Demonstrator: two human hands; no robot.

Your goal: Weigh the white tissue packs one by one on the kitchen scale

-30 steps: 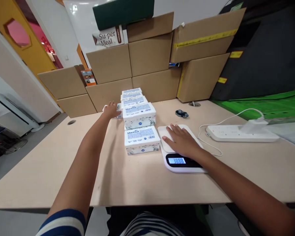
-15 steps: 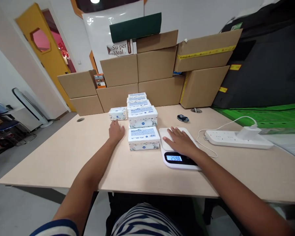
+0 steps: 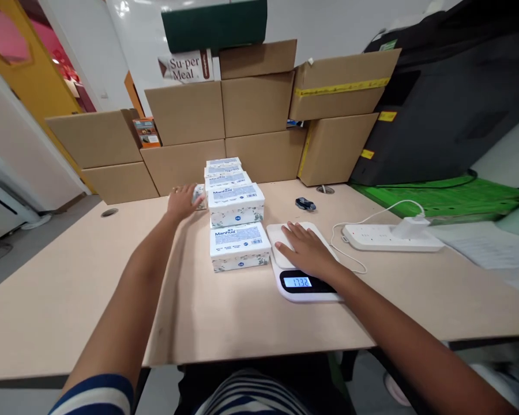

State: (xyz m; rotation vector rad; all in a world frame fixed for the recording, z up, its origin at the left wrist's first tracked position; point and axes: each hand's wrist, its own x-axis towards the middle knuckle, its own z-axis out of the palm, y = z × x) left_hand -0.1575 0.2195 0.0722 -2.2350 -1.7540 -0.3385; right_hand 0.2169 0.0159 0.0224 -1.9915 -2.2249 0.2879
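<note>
Most tissue packs [image 3: 236, 215] look lined up toward the back edge of the bench [image 3: 225, 323]; a lone pack [image 3: 201, 191] sits alongside, under the left hand [image 3: 182, 203], grip unclear. The right hand [image 3: 305, 249], fingers spread, covers the scale [image 3: 298, 282].

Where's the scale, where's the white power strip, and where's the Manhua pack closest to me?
scale [image 3: 297, 282]: head view, on its lit display.
power strip [image 3: 379, 237]: head view, on its white body.
closest Manhua pack [image 3: 241, 237]: head view, on its printed top.
</note>
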